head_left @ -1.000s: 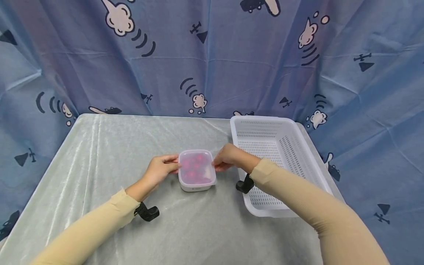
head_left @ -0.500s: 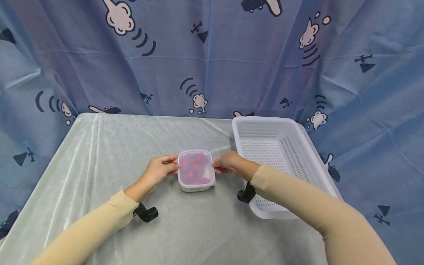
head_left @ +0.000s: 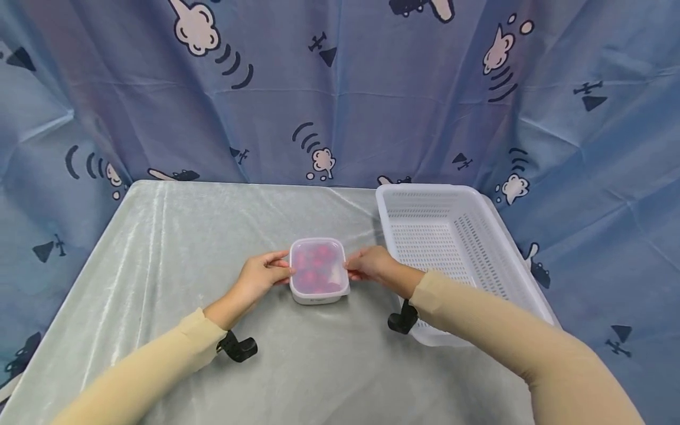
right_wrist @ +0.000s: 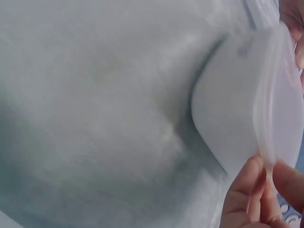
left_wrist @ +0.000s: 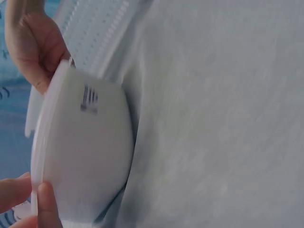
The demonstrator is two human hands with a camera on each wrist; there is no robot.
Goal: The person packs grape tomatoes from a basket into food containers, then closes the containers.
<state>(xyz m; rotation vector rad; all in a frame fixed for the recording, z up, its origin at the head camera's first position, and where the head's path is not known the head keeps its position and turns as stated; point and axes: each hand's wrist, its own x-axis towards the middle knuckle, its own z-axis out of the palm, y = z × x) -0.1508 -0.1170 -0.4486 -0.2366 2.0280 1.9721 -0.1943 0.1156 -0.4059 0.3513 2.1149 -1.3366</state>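
Observation:
A square food container (head_left: 319,300) with a translucent white lid (head_left: 319,265) sits on the table. Red round pieces show through the lid. My left hand (head_left: 258,273) holds its left edge, thumb and fingers on the rim in the left wrist view. At the right edge, my right hand (head_left: 372,264) pinches the lid's rim between thumb and fingers, as the right wrist view shows. The lid looks seated on the white body (right_wrist: 228,95). Fingertips beneath the rim are partly hidden in the head view.
A white perforated basket (head_left: 432,236) stands at the right of the table, partly behind my right forearm. A pale grey cloth (head_left: 212,218) covers the table. Behind it hangs a blue patterned curtain (head_left: 265,118).
My right wrist has lowered and shifted slightly, its fingers staying at the container's right edge. The basket has slid a little to the right. My left hand keeps its place on the container.

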